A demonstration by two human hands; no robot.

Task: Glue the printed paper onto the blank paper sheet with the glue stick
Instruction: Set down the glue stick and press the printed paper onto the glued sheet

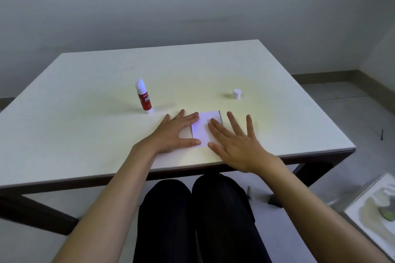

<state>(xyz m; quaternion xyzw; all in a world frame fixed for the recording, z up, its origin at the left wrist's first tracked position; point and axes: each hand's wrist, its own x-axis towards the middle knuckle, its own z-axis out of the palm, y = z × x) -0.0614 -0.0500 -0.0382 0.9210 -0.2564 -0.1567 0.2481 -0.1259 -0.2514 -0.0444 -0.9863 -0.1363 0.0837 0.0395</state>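
Left grip (pixel 175 132): fingers spread, palm flat on the bench (pixel 85 130), fingertips over the left edge of the paper (pixel 204 128). Right grip (pixel 235 139): fingers splayed, flat, its left fingers on the paper's right part. Paper: small white sheet near the bench's near edge, between both hands, a dark printed strip showing along its right side. Glue stick (pixel 144 97): upright, uncapped, far left of the paper. Cap (pixel 236 93): upright, far right, well apart.
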